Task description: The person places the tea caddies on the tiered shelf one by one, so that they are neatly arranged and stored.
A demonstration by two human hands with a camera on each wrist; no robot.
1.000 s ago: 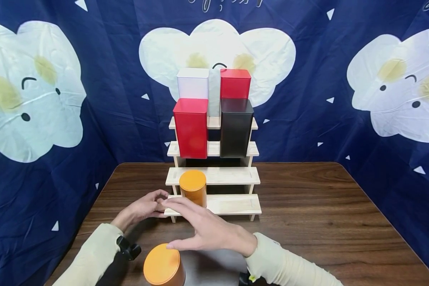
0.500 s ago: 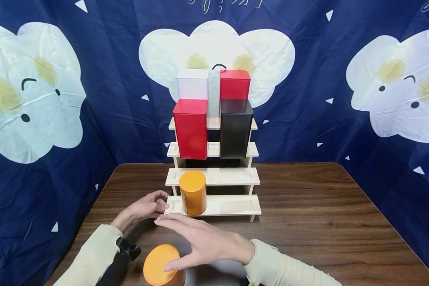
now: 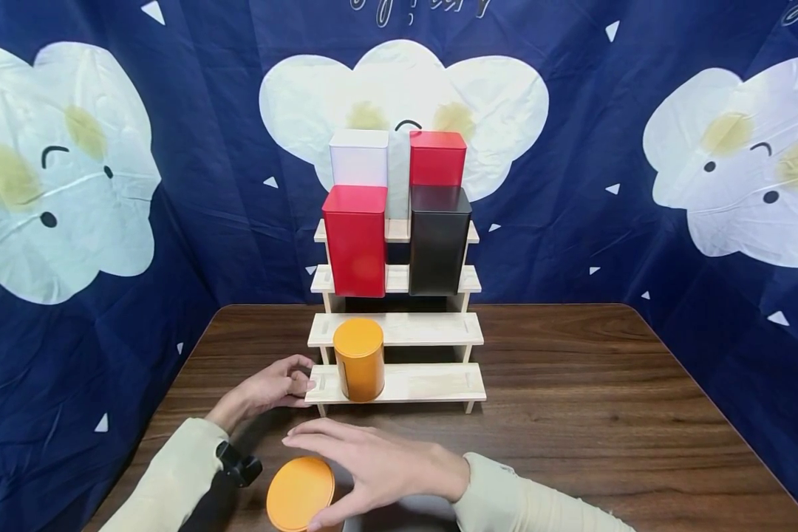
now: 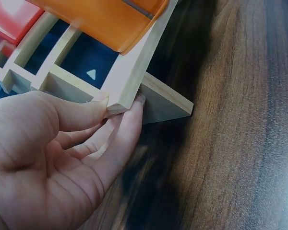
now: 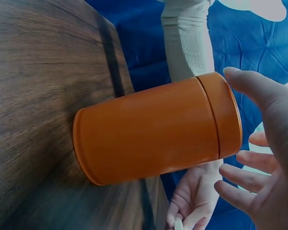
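Note:
My left hand [image 3: 262, 391] pinches the left end of the lowest step of a light wooden tiered shelf [image 3: 432, 383]. In the left wrist view the thumb lies on top of the board and the fingers beneath it. One orange lidded canister [image 3: 361, 369] stands upright at the left of that step. A second orange canister [image 3: 299, 491] stands on the table in front of the shelf. Beside its lid is my right hand [image 3: 389, 462], with thumb and fingers spread apart. In the right wrist view the thumb tip is close to the lid's rim; contact is unclear.
Higher on the shelf stand a tall red tin [image 3: 355, 244] and a black tin [image 3: 440, 244]. A white tin [image 3: 359, 157] and another red tin [image 3: 437, 157] are on the top step. Blue cloth [image 3: 558, 244] hangs behind the wooden table [image 3: 572, 399].
My right hand has moved from in front of the shelf canister, down and towards me, to the lid of the nearer canister. The left hand keeps its place on the shelf.

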